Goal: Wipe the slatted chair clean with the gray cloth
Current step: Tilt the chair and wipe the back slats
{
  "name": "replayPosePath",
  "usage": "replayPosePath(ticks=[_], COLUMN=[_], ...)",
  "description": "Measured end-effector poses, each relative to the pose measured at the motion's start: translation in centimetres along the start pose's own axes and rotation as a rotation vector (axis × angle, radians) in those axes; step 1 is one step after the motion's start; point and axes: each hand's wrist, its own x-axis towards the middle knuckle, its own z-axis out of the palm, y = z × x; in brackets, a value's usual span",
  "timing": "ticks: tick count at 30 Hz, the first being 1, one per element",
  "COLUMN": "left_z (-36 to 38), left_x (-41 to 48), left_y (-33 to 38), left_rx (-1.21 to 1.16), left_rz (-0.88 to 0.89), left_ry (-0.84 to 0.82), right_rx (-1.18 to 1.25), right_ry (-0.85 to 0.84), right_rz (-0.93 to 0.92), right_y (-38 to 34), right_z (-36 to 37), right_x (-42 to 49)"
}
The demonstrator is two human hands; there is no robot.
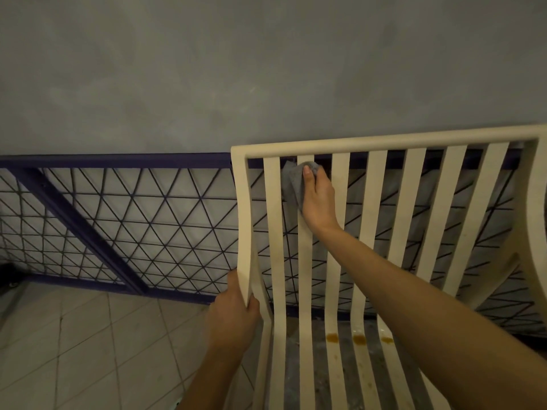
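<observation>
The cloth [293,184] is gray and bunched high on the back of the chair [384,140], wrapped about the second slat [305,247] from the left edge, just below the top rail; part of it hangs behind the slat, toward the gap on its left; the right hand [318,199] grips it there, thumb [307,176] laid up the front of the cloth and the other fingers curled round behind the slat, so cloth and slat are pinched together in one hold; the forearm runs down and to the right across the neighbouring slats.

The chair is cream, its back made of upright slats that curve down into the seat; the left hand [233,315] holds the left side rail [245,232] low down, where the back bends toward the seat, thumb on the outer face and fingers wrapped round the inner edge; this hand is well below the cloth and to its left, with one slat between the rail and the cloth's slat.

Three brown stains [359,339] sit in a row on the seat slats, below the right forearm, with fainter spots beneath them.

Behind the chair stands a dark wire grille [148,208] with a blue frame, against a gray wall [207,69]; pale tiles [88,335] cover the floor at the lower left.
</observation>
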Motion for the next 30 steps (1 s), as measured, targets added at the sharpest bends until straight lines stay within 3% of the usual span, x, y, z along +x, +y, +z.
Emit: replayPosePath(ticks=[17, 30], left_z=[0.1, 0.2], left_x=[0.2, 0.2], left_y=[-0.2, -0.3], left_rx=[-0.007, -0.023], left_rz=[0.021, 0.02], left_ry=[0.007, 0.014], right_rx=[0.003, -0.173], right_ry=[0.051, -0.053], right_rz=[0.105, 0.17], right_y=[7.1, 10.3], right_z=[0.4, -0.5], right_x=[-6.6, -10.2])
